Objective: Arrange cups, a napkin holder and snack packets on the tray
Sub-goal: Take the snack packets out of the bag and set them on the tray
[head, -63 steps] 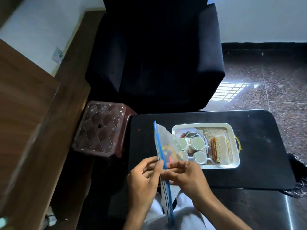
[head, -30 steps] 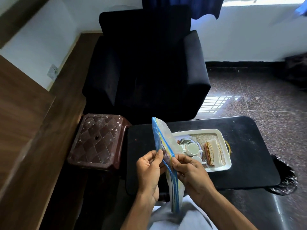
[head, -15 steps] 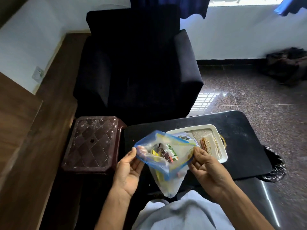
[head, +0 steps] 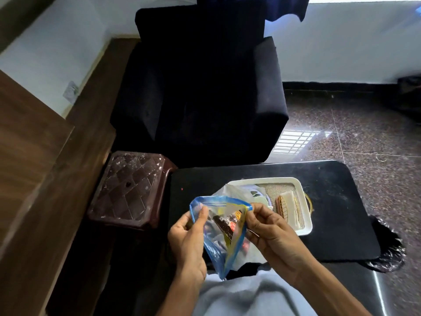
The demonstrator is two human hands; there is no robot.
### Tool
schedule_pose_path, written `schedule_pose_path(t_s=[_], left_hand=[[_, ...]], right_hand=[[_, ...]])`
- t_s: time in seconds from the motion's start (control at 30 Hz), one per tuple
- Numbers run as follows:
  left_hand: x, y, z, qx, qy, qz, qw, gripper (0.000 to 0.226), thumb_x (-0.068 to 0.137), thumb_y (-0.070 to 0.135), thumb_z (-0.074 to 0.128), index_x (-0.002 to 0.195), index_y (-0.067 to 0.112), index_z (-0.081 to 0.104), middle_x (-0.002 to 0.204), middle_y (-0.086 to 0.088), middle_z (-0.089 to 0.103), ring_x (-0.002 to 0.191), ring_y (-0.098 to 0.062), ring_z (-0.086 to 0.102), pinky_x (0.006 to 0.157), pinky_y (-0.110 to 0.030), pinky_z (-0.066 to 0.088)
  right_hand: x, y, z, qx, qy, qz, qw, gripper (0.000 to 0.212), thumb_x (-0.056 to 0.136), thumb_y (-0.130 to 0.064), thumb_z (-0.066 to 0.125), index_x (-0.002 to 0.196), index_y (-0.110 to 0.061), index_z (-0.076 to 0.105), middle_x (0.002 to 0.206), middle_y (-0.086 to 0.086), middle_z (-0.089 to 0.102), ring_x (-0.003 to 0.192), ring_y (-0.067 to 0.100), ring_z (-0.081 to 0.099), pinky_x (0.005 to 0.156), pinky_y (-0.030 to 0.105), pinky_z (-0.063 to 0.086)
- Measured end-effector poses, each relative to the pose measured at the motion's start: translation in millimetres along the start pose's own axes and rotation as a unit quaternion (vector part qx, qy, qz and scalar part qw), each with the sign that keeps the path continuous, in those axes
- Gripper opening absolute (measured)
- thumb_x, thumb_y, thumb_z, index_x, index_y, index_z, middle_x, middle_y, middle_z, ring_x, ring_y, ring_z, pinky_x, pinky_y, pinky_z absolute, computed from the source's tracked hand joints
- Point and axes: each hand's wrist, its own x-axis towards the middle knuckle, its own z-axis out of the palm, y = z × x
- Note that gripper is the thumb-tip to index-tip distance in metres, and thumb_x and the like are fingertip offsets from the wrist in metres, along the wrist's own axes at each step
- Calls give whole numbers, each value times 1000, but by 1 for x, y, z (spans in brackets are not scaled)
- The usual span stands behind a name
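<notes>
**A:** Where is everything in front of you?

**B:** A low table [head: 341,201] stands straight ahead, an armchair [head: 200,87] behind it, a stool [head: 129,188] to its left. A tray [head: 305,224] sits on the table, holding a napkin holder [head: 287,207].

**A:** And nearer you?

**B:** Your left hand [head: 189,240] and right hand [head: 271,233] grip opposite sides of a zip bag [head: 218,252], held before the tray, over your lap. Snack packets [head: 227,222] lie inside it.

Snack pkts [head: 229,222] in open zip bag [head: 218,245]; holder [head: 287,209] upright on tray [head: 306,224].
</notes>
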Motion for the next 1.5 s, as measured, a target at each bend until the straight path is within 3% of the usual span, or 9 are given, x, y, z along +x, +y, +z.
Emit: schedule_pose_path(t_s=[0.17, 0.3, 0.5, 0.63, 0.77, 0.9, 1.17, 1.27, 1.5], left_hand=[[-35, -15, 48, -77, -25, 34, 996, 12, 95, 13, 66, 93, 9, 77, 94, -9, 82, 92, -18, 79, 78, -23, 63], [-71, -26, 87, -81, -76, 67, 992, 20, 92, 24, 63, 100, 15, 79, 107, -12, 80, 105, -18, 76, 79, -20, 60], [-95, -37, 119, -81, -76, 61, 992, 28, 90, 29, 62, 104, 12, 78, 110, -11, 79, 108, -19, 75, 80, -20, 60], [-108, -44, 129, -58, -86, 50, 993, 29, 88, 29, 64, 104, 11, 80, 111, -16, 79, 106, -24, 76, 82, -26, 62], [-116, -47, 132, -73, -102, 28, 992, 29, 88, 26, 64, 105, 8, 79, 111, -17, 78, 106, -26, 76, 89, -32, 61], [-119, -49, 134, -78, -98, 22, 992, 24, 87, 25, 63, 94, 14, 83, 105, -14, 80, 99, -20, 78, 74, -21, 61], [-105, -53, 121, -62, -119, -2, 991, 25, 90, 26, 64, 104, 10, 78, 105, -11, 81, 99, -16, 78, 70, -19, 61], [-95, -51, 110, -54, -134, -16, 989, 22, 99, 18, 57, 106, 8, 75, 104, -9, 81, 97, -15, 78, 70, -20, 61], [-79, -50, 94, -33, -143, -30, 989, 24, 102, 16, 53, 110, 7, 73, 106, -11, 80, 102, -17, 77, 89, -30, 59]], right_hand=[[-19, -38, -71, 0, 23, 39, 999, 11, 80, -15, 69, 89, -9, 68, 95, 17, 65, 90, 22, 63, 78, 27, 60], [-44, -61, -126, -229, 85, 20, 969, 29, 72, -40, 77, 70, -13, 65, 68, 7, 62, 57, 10, 54, 49, 14, 45], [-41, -95, -154, -631, -37, -375, 678, 8, 89, -26, 74, 93, -20, 70, 94, -10, 66, 87, 6, 61, 74, 17, 50], [-9, -97, -128, -756, -329, -319, 468, 20, 90, -5, 63, 107, -13, 71, 111, 5, 69, 108, 23, 60, 93, 34, 54], [16, -71, -119, -877, -339, -244, 237, 25, 98, -11, 52, 114, -8, 71, 116, 15, 68, 110, 34, 61, 93, 44, 51], [12, -66, -125, -893, -340, -246, 163, 23, 95, -10, 52, 95, -15, 75, 95, 6, 76, 88, 28, 72, 67, 32, 41], [-10, -111, -119, -863, -302, -287, 287, 27, 92, -11, 50, 106, -21, 71, 99, 1, 73, 95, 27, 69, 76, 39, 56], [-32, -137, -118, -802, -244, -321, 440, 36, 89, -12, 60, 120, -28, 72, 119, -9, 73, 109, 18, 68, 79, 37, 57], [-67, -146, -171, -461, 51, -337, 819, 16, 85, -25, 76, 101, -24, 79, 89, -17, 78, 76, -7, 70, 67, 13, 56]])
